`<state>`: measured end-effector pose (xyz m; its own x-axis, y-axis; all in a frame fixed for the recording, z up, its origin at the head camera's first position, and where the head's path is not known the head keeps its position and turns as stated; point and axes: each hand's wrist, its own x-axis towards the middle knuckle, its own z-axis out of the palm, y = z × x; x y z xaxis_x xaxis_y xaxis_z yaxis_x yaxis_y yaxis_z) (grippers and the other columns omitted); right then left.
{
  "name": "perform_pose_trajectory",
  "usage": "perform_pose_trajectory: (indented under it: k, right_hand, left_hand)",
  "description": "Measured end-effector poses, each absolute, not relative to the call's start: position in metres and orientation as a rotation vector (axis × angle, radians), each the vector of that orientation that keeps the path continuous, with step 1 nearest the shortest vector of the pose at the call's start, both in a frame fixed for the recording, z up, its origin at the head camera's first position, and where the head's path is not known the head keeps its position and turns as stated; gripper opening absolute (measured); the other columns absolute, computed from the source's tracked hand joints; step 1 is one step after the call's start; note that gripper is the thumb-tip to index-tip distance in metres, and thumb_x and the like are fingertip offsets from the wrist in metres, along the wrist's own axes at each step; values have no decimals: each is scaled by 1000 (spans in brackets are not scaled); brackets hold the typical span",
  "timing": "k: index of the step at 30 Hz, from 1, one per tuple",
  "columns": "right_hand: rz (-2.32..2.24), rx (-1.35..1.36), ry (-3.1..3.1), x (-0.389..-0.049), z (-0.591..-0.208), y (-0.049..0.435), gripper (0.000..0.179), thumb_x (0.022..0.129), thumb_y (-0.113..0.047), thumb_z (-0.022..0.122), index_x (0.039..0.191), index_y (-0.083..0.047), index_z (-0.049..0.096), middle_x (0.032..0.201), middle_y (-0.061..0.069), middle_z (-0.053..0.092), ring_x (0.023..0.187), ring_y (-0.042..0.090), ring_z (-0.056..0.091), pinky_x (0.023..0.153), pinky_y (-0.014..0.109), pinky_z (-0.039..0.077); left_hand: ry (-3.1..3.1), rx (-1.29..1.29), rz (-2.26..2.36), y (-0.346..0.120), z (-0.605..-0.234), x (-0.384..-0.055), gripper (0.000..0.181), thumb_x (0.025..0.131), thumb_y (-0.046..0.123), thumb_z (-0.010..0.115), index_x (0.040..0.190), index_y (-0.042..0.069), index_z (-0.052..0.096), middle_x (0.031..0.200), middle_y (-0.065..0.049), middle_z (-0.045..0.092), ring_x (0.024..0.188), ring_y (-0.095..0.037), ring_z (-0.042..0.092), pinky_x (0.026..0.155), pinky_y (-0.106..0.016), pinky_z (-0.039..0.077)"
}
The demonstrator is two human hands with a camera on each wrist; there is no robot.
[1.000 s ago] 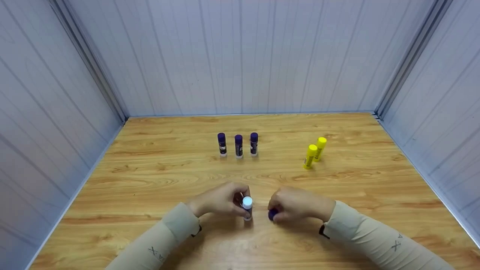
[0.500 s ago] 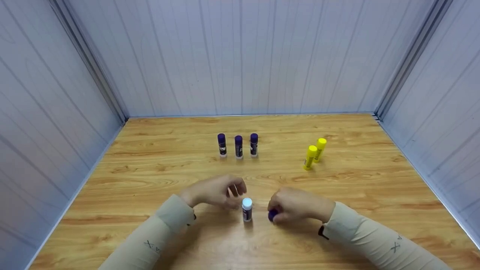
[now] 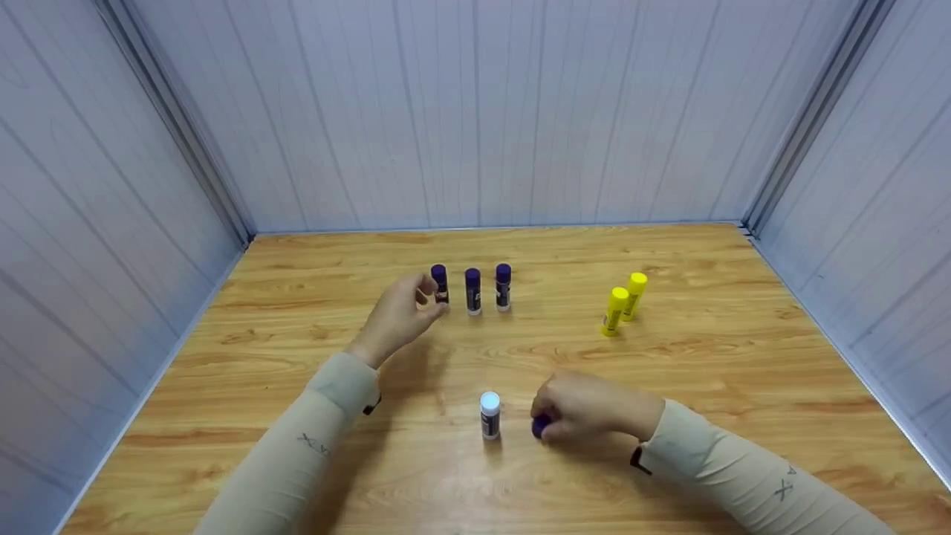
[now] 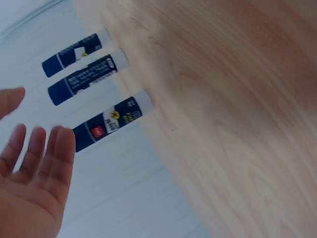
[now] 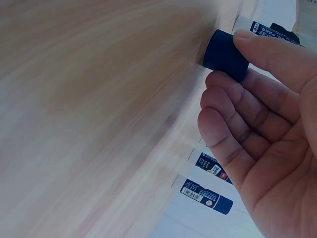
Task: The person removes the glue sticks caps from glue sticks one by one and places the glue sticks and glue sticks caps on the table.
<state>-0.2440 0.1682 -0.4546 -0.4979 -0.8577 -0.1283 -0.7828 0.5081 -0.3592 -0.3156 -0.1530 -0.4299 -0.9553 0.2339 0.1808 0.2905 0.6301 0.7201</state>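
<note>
My left hand [image 3: 400, 312] reaches beside the leftmost of three upright capped glue sticks, thumb and fingers spread apart. In the left wrist view that glue stick [image 4: 114, 120] stands just beyond the fingertips, with a gap to the thumb. The middle glue stick [image 3: 473, 292] and the right one [image 3: 503, 287] stand in line with it, purple-blue caps on top. My right hand [image 3: 591, 405] pinches a dark blue glue stick cap [image 5: 225, 55] between thumb and fingers, low over the table. An uncapped glue stick [image 3: 489, 417] with a white top stands upright just left of that hand.
Two yellow glue sticks, a nearer one [image 3: 614, 312] and a farther one [image 3: 634, 296], stand upright close together at the right. Pale panel walls [image 3: 475, 111] enclose the wooden table [image 3: 282, 409] at the back and both sides.
My left hand has let go of the uncapped glue stick and moved away, back and left, to the leftmost capped one. The right hand with the cap stays in place.
</note>
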Motion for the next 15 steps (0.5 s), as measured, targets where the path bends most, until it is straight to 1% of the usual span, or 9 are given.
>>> perform_pose_trajectory:
  k: [4,9,12,15]
  right_hand:
    - [-364,-1375,2462,-243,-453,168,13,93,-17,85,101,-8,82,81,-2,73,69,0,54,66,18,46]
    - [-363,-1395,2463,-242,-452,167,13,92,-17,85,101,-8,82,82,-1,73,69,0,54,67,18,46]
    - [-362,-1399,2462,-242,-452,167,12,92,-17,85,100,-8,82,82,-1,73,70,0,54,67,18,47]
    - [-360,-1395,2463,-242,-452,166,12,92,-17,85,100,-9,82,83,-2,73,70,1,54,68,19,47]
  left_hand:
    - [-2794,-271,-1255,-152,-437,-329,48,103,24,77,138,-2,57,138,-22,60,127,-39,61,106,-50,55]
    - [-2849,-167,-1305,-151,-441,-344,67,104,27,75,156,-3,46,156,-25,53,142,-42,55,117,-54,51]
    - [-2886,-123,-1339,-150,-443,-350,73,105,29,74,161,-3,41,162,-26,50,147,-43,52,120,-55,48]
    - [-2900,-82,-1393,-150,-447,-355,74,105,28,74,162,-2,40,162,-26,49,149,-43,51,122,-56,46]
